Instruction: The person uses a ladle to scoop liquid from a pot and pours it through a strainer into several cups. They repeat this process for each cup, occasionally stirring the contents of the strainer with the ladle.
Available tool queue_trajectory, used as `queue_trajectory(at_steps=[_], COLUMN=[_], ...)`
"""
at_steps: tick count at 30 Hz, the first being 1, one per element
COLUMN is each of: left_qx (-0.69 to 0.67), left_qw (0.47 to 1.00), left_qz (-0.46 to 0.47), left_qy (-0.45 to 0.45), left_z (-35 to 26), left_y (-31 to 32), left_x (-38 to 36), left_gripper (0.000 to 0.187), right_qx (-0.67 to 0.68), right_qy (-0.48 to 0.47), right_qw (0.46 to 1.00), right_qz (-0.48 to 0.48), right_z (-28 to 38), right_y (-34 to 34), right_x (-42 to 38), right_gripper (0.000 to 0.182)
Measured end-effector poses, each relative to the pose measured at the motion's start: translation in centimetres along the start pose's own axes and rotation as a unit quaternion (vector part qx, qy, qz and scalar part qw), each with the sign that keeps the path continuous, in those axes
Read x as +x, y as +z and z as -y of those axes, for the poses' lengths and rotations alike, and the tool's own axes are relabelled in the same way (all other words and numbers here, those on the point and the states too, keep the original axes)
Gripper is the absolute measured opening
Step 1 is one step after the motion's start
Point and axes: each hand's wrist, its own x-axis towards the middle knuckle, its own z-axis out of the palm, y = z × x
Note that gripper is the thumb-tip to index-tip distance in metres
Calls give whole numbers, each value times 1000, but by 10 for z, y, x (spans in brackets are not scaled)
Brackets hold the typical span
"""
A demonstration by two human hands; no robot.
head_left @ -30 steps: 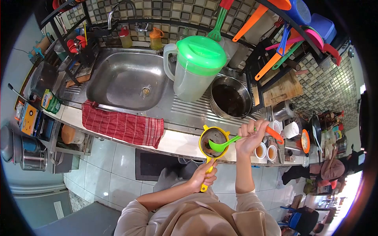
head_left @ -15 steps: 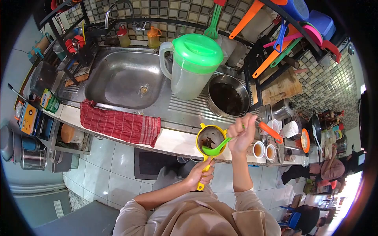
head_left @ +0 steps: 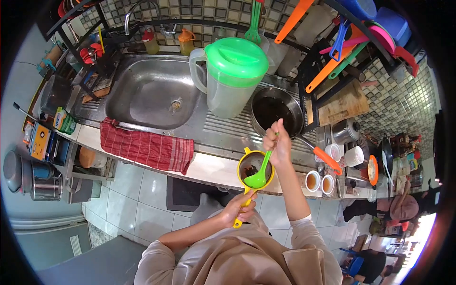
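L hand (head_left: 239, 208) has fingers wrapped round the handle of a yellow strainer (head_left: 246, 161), held at the counter's (head_left: 219, 167) front edge, open side up. Just beyond, R hand (head_left: 278, 145) is clenched on the upper handle of a green ladle (head_left: 256, 179), thumb up; ladle bowl is inside the strainer rim, nr dark bits (head_left: 250, 169). Can't tell if it touches mesh.

R of strainer, 2 white cups (head_left: 313, 187) w/ brownish liq. stand side by side; to L, red checked cloth (head_left: 147, 148) lies along sink's front edge. Behind R hand: steel pot (head_left: 258, 125) w/ dark liq. on ridged drainboard (head_left: 221, 127), orange-gripped handle (head_left: 327, 160) angled toward cups. Pitcher (head_left: 227, 98) w/ green lid stands just L of pot, then steel sink (head_left: 147, 105). Further back, orange-topped bottle (head_left: 186, 43) & red-topped bottle (head_left: 151, 43) nr faucet (head_left: 128, 21). Upper R, utensils on black rack, incl. pink one (head_left: 384, 39). Far R, another person (head_left: 403, 209), small, details unclear.
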Motion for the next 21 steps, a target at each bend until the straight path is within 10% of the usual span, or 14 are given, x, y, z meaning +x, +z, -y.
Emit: queue_trajectory(at_steps=[12,21], left_qx=[-27,-49], left_qw=[1000,999], left_qz=[-14,-3], left_qy=[6,14], left_z=[1,0], left_y=[4,6], left_x=[1,-1], left_gripper=[27,28], right_qx=[-45,-13], right_qy=[24,-171], right_qw=[998,977], right_qz=[35,122], right_z=[3,14], right_y=[14,21], right_x=[-3,-37], right_gripper=[37,49])
